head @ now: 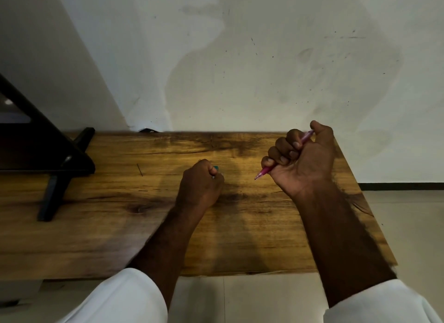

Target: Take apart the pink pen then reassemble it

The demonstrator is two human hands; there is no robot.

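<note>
Two bare forearms reach in from the bottom edge, each with visible hair along its length. Both wear loose white sleeves [125,296] pushed back well above the wrist, the cloth plain, smooth and without cuffs, buttons or markings that can be made out. The left hand [200,184] and the right hand [302,159] are ungloved, with no rings, watch or bands showing, and short, pale fingernails on the right

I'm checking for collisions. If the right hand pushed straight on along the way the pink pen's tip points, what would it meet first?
The right hand holds the pink pen with its tip aimed down-left. Most likely the tip meets the left hand first, or the wooden table just short of it; depth is unclear.
</note>
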